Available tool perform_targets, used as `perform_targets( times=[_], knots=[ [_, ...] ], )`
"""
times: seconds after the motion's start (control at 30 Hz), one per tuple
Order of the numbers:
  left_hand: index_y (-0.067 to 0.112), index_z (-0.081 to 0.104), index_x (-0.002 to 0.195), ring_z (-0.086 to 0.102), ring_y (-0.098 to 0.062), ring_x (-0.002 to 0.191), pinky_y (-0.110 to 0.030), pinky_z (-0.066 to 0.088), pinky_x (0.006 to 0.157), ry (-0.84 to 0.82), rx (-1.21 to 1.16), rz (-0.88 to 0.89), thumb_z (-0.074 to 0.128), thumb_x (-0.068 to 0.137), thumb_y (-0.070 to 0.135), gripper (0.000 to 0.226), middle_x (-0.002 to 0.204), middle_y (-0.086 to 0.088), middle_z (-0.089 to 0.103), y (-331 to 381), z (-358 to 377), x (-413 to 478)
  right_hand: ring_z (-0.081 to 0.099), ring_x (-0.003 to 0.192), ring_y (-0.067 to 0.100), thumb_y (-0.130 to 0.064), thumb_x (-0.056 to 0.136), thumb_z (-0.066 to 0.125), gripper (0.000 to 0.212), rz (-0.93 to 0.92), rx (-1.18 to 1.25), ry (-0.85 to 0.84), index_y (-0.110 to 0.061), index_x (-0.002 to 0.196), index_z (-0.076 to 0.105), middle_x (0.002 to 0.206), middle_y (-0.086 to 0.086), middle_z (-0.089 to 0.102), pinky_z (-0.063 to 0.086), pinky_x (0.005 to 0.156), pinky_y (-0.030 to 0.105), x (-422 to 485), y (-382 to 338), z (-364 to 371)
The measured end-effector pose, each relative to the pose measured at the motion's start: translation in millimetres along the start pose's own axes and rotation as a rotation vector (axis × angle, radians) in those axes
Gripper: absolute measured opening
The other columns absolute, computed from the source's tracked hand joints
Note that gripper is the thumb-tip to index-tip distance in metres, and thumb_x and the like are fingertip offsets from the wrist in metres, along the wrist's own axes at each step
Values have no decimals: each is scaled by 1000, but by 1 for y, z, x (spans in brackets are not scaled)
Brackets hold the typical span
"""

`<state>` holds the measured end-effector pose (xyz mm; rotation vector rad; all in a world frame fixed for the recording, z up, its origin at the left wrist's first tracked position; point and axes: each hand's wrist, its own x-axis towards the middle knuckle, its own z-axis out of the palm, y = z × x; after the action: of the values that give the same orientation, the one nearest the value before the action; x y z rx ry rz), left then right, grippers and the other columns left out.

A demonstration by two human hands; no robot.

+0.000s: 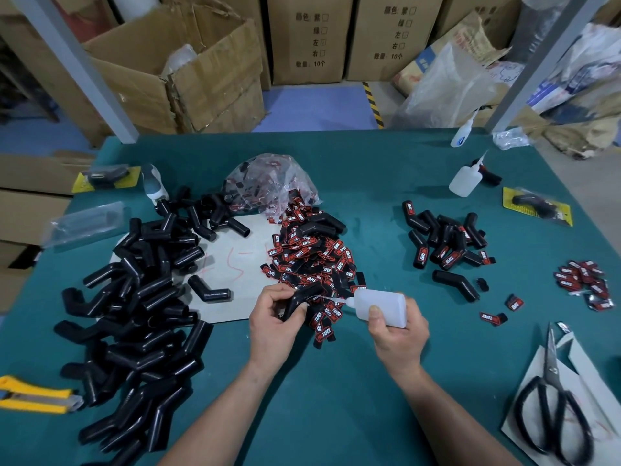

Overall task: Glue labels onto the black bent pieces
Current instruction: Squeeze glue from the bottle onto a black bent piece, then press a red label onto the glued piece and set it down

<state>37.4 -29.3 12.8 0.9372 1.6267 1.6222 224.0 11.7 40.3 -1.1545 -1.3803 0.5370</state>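
Two forearms [215, 428] reach over the green table [336, 408]. Left hand [274, 326] grips a black bent piece [300, 299] at the near edge of the label heap [312, 260]. Right hand [398, 334] grasps a glue bottle [381, 306], nozzle pointed at the piece. Left of the heap lies a big pile of bare pieces [144, 314]. Right of the heap sits a smaller group of labelled pieces [447, 240]. Behind the heap is a clear bag of labels [272, 183]. Far right of the heap, scissors [551, 398] lie on card; far left, a yellow knife [37, 395].
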Motion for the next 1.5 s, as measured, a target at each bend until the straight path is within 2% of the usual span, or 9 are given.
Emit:
perform_targets(
  times=[0.2, 0.37, 0.67, 0.87, 1.1, 1.2, 1.3, 1.4, 1.5],
  knots=[
    [40, 65, 90, 68, -9, 96, -16, 52, 85, 1, 1, -5, 78, 75, 10, 36, 104, 14, 69, 3, 0, -1, 46, 59, 1, -65, 89, 57, 65, 27, 8, -15, -2, 74, 56, 73, -23, 48, 33, 52, 1, -2, 2, 0],
    [41, 68, 94, 69, -7, 101, -14, 50, 89, 9, -33, -32, 81, 79, 3, 43, 106, 15, 72, 3, -2, 0, 59, 56, 13, -46, 75, 70, 23, 262, 171, 94, -27, 80, 58, 63, -9, 60, 51, 47, 32, 3, 17, -9],
    [36, 72, 107, 70, -18, 96, -25, 55, 89, 34, -67, -85, 75, 91, 1, 39, 106, 1, 74, 1, -6, 1, 64, 104, 1, -14, 83, 80, 47, 324, 3, -167, -54, 101, 65, 109, -26, 68, 47, 88, 12, 29, 40, -10],
    [34, 71, 107, 69, -30, 103, -44, 56, 98, 24, -41, -80, 75, 91, 0, 38, 111, -5, 72, 1, -6, 2, 59, 119, 3, -17, 90, 74, 36, 399, -63, -152, -46, 110, 63, 123, -19, 65, 45, 106, 28, 40, 44, 2],
    [40, 71, 106, 68, -24, 107, -39, 55, 100, 7, -31, -45, 76, 90, -1, 45, 113, 1, 71, -1, -5, 2, 59, 79, -4, -33, 92, 69, 39, 419, -283, -297, -48, 124, 53, 104, -3, 65, 42, 65, 4, 44, 58, 12],
    [43, 71, 106, 67, -21, 110, -33, 54, 100, 9, -33, -22, 76, 87, 11, 38, 114, 4, 71, 0, -2, 2, 59, 89, 1, -33, 89, 74, 54, 402, -284, -349, -46, 133, 46, 114, -5, 63, 43, 75, 12, 44, 55, 13],
    [46, 70, 105, 67, -18, 110, -33, 53, 100, 21, -44, -4, 74, 85, 16, 36, 113, 8, 70, 0, -1, 1, 51, 118, 24, -24, 82, 83, 76, 134, -298, -164, -12, 144, 42, 132, 3, 46, 41, 104, 35, 39, 46, 9],
    [41, 70, 107, 66, -31, 111, -53, 52, 103, 28, -53, -7, 74, 87, 15, 33, 114, 4, 69, -3, -3, 2, 51, 111, 17, -20, 89, 70, 39, -348, -187, 40, -3, 120, 52, 117, 9, 47, 43, 97, 32, 29, 33, 6],
    [40, 70, 107, 65, -34, 111, -60, 50, 103, 47, -49, -9, 73, 88, 16, 31, 115, -3, 69, -3, -2, 1, 60, 92, 18, -16, 93, 63, 14, -424, -163, -254, -6, 104, 63, 101, 3, 60, 52, 80, 33, 6, 24, 17]
  ],
)
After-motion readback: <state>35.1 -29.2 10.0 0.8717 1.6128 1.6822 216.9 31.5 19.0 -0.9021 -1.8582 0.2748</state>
